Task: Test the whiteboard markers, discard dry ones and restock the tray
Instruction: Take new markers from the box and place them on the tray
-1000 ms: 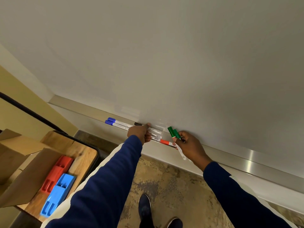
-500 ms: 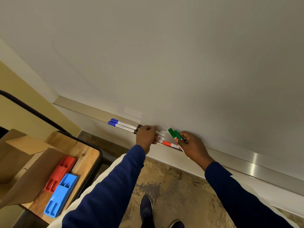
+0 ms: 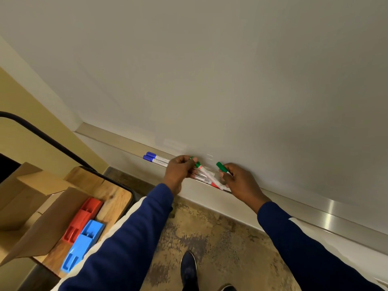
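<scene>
Now each hand holds a green marker over the whiteboard tray (image 3: 315, 215).
Left hand (image 3: 180, 171) has its grip round one green-capped marker (image 3: 197, 164). Right hand (image 3: 239, 181) pinches the second green marker (image 3: 222, 166), partly hiding the tray's other pens. Blue markers (image 3: 152, 158) lie at the left hand's 9 o'clock. A cardboard box (image 3: 31, 206) sits on the worktop (image 3: 117, 194) at 8 o'clock. Earlier the right hand held both greens.

Two blue markers (image 3: 156, 159) run behind the left hand (image 3: 178, 172), their far ends unseen. Its fingers cover part of a green marker (image 3: 197, 164). The right hand (image 3: 241, 181) hides all but the cap of a second green marker (image 3: 222, 166). Label print is too small to read. Left of the left arm, the box (image 3: 31, 206) is cut by the frame edge.
</scene>
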{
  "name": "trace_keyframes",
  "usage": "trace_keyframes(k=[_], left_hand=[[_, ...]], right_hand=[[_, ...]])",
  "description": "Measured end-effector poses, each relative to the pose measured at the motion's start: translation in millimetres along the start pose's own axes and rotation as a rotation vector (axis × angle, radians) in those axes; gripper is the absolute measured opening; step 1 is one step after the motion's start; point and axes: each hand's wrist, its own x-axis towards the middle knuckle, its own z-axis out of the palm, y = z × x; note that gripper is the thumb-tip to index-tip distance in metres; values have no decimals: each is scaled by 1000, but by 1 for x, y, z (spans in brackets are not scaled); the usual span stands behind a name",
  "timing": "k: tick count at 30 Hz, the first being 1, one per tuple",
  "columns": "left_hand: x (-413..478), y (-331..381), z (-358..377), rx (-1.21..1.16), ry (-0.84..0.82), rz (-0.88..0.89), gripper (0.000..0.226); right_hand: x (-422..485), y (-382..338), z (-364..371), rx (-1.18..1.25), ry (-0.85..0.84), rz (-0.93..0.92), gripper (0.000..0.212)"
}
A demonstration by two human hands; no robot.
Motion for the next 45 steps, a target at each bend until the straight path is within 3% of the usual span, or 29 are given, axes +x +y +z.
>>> trace_keyframes(k=[8,12,23,36,45], left_hand=[[39,21,-76,96,510,69,22],[51,22,-98,125,635,58,24],[74,18,-118,287,667,9,24],[90,10,-116,459,635,29,15],[99,5,-122,815,625,17,42]], right_hand=[[3,11,29,-493,53,-126,39],[6,16,38,-603,92,-129,39],[3,22,56,-786,83,-33,27],[1,28,64,-725,189,-27,32],[-12,47,58,-701,243,-36,37]])
